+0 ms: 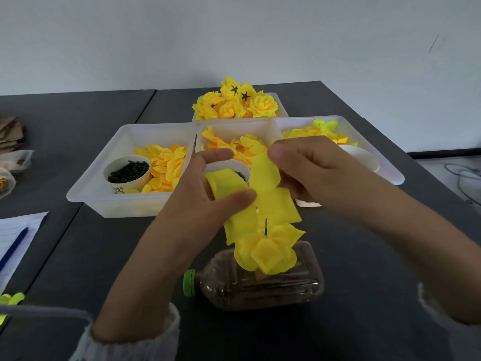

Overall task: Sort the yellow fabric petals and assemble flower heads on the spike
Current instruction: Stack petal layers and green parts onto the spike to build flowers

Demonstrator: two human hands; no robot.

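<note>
A large yellow fabric petal piece (270, 201) hangs just above the thin dark spike (265, 226). My left hand (208, 194) pinches its left lobe between thumb and fingers. My right hand (312, 173) holds its upper right lobe. The spike rises from a brown-filled plastic bottle (260, 282) lying on its side, green cap to the left. A partly built yellow flower head (268, 251) sits low on the spike, below the held piece.
Three white trays (104, 183) of loose yellow petals stand behind my hands; a paper cup of dark beads (127, 173) sits in the left one. A fourth tray of finished flowers (234, 102) is at the back. Lined paper and a pen (13, 248) lie at left.
</note>
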